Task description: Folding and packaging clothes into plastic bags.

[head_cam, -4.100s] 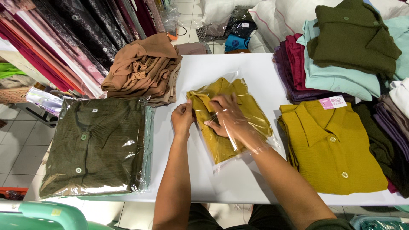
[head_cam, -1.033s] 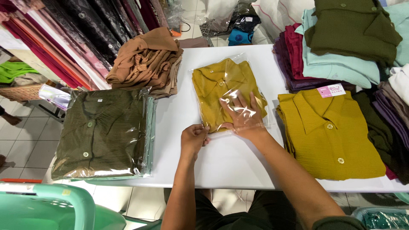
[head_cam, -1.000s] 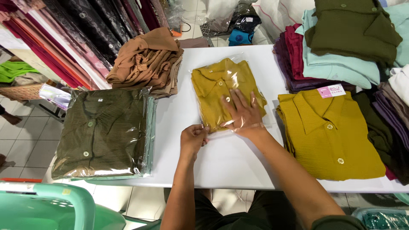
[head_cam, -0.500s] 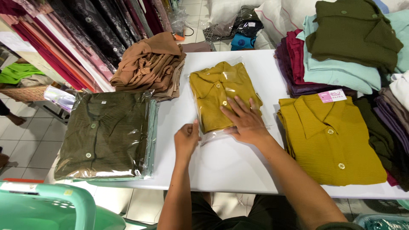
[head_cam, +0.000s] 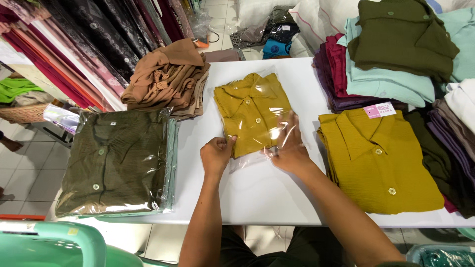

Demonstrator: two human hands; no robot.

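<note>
A clear plastic bag (head_cam: 257,118) contained one folded mustard shirt (head_cam: 252,111), lying on the white table (head_cam: 257,193). Compared with half a second earlier, the bag sat essentially unmoved. The left hand (head_cam: 216,155) pinched the bag's lower-left corner; the right hand (head_cam: 288,148) lay flat, fingers spread, pressing its lower-right edge without clasping.

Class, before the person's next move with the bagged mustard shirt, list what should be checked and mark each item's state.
1. Mustard shirt fully inside clear bag: ok.
2. Left hand has a grip on the bag's near edge: ok.
3. Right hand lies flat on the bag: ok.
4. Bag's open end sealed: cannot tell.
5. Bare white table in front of the bag: ok.
6. Bag lies apart from the unbagged mustard stack: ok.
</note>
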